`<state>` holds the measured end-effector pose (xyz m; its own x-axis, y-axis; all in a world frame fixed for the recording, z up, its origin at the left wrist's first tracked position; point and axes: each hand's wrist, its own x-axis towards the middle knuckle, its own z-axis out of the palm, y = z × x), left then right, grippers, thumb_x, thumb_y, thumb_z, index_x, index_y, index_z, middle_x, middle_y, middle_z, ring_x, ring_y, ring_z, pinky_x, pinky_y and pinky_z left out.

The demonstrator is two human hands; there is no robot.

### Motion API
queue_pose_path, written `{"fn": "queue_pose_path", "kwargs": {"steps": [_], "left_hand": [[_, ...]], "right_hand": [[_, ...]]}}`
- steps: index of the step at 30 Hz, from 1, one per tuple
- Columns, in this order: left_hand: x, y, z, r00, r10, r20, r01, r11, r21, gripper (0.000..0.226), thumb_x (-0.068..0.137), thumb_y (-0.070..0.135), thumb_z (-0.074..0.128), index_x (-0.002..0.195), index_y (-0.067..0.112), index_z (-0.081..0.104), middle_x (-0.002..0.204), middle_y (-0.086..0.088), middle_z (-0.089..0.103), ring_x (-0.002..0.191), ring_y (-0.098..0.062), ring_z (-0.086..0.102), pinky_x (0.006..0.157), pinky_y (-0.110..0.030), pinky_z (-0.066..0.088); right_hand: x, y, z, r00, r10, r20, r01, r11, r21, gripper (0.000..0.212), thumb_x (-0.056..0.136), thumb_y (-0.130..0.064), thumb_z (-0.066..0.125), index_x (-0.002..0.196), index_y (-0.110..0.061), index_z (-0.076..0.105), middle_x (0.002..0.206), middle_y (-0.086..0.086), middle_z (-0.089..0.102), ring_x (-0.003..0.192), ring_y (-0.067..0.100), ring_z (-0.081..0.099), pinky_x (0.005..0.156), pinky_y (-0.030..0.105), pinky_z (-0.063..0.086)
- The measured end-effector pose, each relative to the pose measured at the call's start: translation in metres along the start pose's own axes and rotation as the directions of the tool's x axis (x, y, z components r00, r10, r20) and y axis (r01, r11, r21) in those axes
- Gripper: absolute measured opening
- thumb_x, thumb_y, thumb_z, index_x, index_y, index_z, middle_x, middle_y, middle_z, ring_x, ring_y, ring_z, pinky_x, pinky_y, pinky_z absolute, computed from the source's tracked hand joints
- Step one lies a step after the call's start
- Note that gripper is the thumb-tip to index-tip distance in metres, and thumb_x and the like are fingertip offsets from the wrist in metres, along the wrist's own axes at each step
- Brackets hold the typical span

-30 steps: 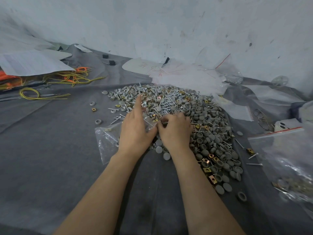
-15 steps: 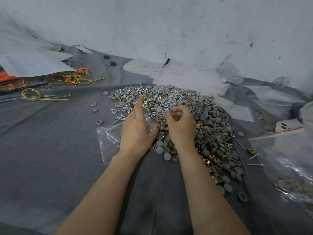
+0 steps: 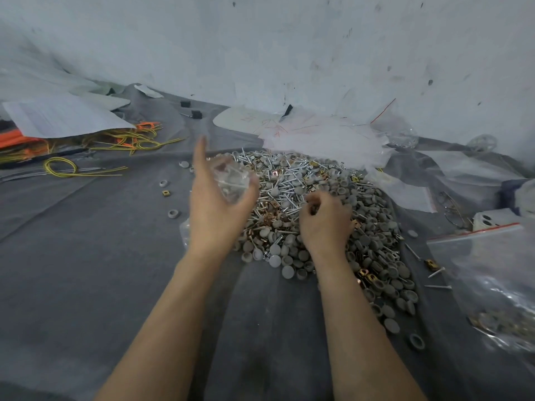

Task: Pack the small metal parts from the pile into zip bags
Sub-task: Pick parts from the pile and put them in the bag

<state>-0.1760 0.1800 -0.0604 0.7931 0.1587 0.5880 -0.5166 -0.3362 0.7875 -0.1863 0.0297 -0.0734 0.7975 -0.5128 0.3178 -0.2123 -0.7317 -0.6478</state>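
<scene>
From my end this reads as a small workshop or packing bench, not a home. A grey cloth (image 3: 86,270) covers the work surface. On it lies a big pile (image 3: 333,180) of parts: screws, grey caps and brass clips, with strays round its edge. Clear zip bags (image 3: 324,143) are heaped behind it, and a filled bag (image 3: 492,285) with a red strip lies at the right. Yellow and orange wires (image 3: 121,140) trail from under printed sheets (image 3: 58,117) at the left. The wall (image 3: 289,39) is bare, scuffed and marked. It is hand work: my left hand (image 3: 214,215) grips a small bag (image 3: 231,180), and my right hand (image 3: 324,218) curls on parts in the pile.
</scene>
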Motion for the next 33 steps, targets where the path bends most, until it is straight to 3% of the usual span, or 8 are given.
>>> {"fn": "queue_pose_path", "kwargs": {"steps": [2,5,12,16,20,24,27,33], "left_hand": [[0.009,0.006,-0.014,0.996,-0.016,-0.088,0.008,0.996,-0.09,0.089,0.083,0.036,0.071,0.15,0.022,0.015,0.108,0.033,0.051,0.101,0.027,0.045,0.077,0.011,0.027],[0.017,0.009,-0.022,0.993,-0.077,-0.084,0.063,0.986,-0.157,0.086,0.085,0.031,0.07,0.15,0.02,0.015,0.108,0.048,0.041,0.106,0.021,0.045,0.084,0.005,0.028],[0.027,0.016,-0.031,0.994,-0.029,-0.109,0.033,0.999,0.028,0.079,0.084,0.031,0.069,0.147,0.019,0.023,0.11,0.008,0.063,0.105,-0.003,0.057,0.081,-0.002,0.036],[0.017,0.014,-0.013,1.0,-0.019,0.024,0.013,0.977,0.212,0.082,0.083,0.026,0.07,0.148,0.019,0.021,0.092,0.014,0.059,0.086,0.0,0.058,0.071,-0.011,0.04],[-0.002,0.002,0.017,0.983,-0.015,0.181,-0.049,0.937,0.345,0.089,0.082,0.024,0.07,0.151,0.015,0.014,0.122,-0.006,0.059,0.097,-0.023,0.059,0.084,-0.037,0.049],[-0.016,-0.007,0.033,0.971,-0.022,0.239,-0.069,0.928,0.367,0.093,0.081,0.023,0.071,0.151,0.02,0.01,0.12,-0.01,0.06,0.094,-0.028,0.059,0.085,-0.041,0.049],[-0.021,-0.012,0.033,0.971,-0.017,0.238,-0.07,0.935,0.349,0.094,0.081,0.024,0.073,0.152,0.017,0.012,0.13,-0.008,0.055,0.11,-0.027,0.054,0.094,-0.036,0.043],[-0.026,-0.011,0.031,0.963,0.003,0.27,-0.104,0.927,0.361,0.095,0.081,0.023,0.073,0.152,0.013,0.01,0.141,-0.008,0.046,0.125,-0.025,0.045,0.104,-0.035,0.036]], "right_hand": [[-0.002,0.0,0.002,0.996,0.018,0.086,-0.009,0.994,-0.111,0.027,0.092,-0.029,0.056,0.118,-0.025,0.06,0.126,0.003,0.055,0.124,0.03,0.039,0.106,0.046,0.026],[-0.003,0.002,0.004,0.992,0.017,0.123,0.006,0.982,-0.187,0.031,0.091,-0.031,0.058,0.122,-0.027,0.057,0.131,0.005,0.05,0.127,0.031,0.036,0.107,0.048,0.024],[-0.003,-0.001,0.005,0.997,0.027,0.075,-0.015,0.988,-0.155,0.013,0.093,-0.027,0.055,0.105,-0.026,0.06,0.122,0.005,0.052,0.121,0.029,0.04,0.104,0.045,0.027],[0.0,0.0,0.005,0.999,0.027,0.024,-0.024,0.99,-0.142,0.017,0.096,-0.026,0.049,0.107,-0.02,0.061,0.122,0.005,0.052,0.12,0.028,0.04,0.103,0.045,0.028],[0.0,0.002,0.005,0.996,0.005,0.092,0.014,0.979,-0.205,0.018,0.093,-0.034,0.056,0.108,-0.025,0.061,0.13,0.005,0.047,0.126,0.029,0.035,0.105,0.046,0.025],[-0.001,0.0,0.009,0.997,-0.005,0.073,0.022,0.97,-0.241,0.016,0.094,-0.031,0.055,0.108,-0.024,0.061,0.13,0.005,0.045,0.126,0.029,0.035,0.104,0.045,0.026],[-0.002,0.0,0.011,0.998,-0.004,0.059,0.02,0.964,-0.265,0.021,0.096,-0.029,0.051,0.111,-0.02,0.061,0.13,0.006,0.045,0.126,0.028,0.035,0.105,0.044,0.026],[-0.001,-0.005,0.003,0.988,-0.095,-0.118,0.128,0.943,0.306,0.008,0.094,-0.017,0.055,0.097,-0.011,0.06,0.089,-0.005,0.055,0.086,0.01,0.055,0.078,0.021,0.045]]}}
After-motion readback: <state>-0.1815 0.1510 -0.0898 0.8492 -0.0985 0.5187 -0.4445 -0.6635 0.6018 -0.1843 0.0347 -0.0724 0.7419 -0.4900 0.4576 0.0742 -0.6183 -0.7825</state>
